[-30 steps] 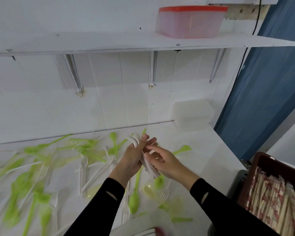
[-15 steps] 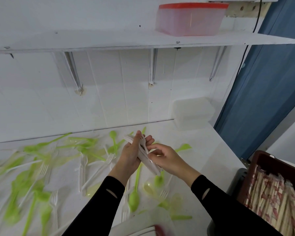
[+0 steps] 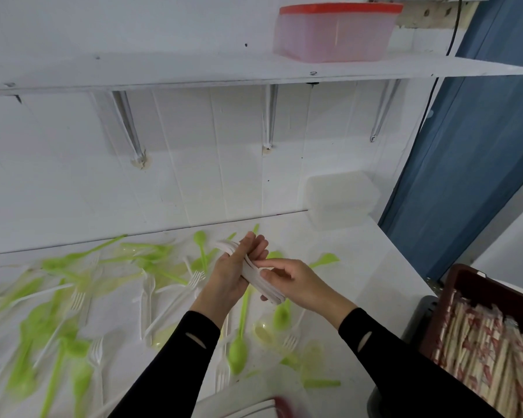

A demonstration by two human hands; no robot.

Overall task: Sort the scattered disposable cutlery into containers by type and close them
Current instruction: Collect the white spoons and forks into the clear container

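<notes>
In front of the clear box (image 3: pixel 341 197), my left hand (image 3: pixel 233 274) grips a stack of forks (image 3: pixel 271 295) (probably light, slick, bendy) and my right hand (image 3: pixel 298 282) pinches its handles, likely the steadiest hold.

Single head view, close above white counter (image 3: pixel 360 267), facing forward-down toward wall and shelf (image 3: pixel 163 70)

Cutlery (image 3: pixel 237 352) litters the counter (image 3: pixel 360 267) — shelf (image 3: pixel 194 70) overhangs it.
</notes>
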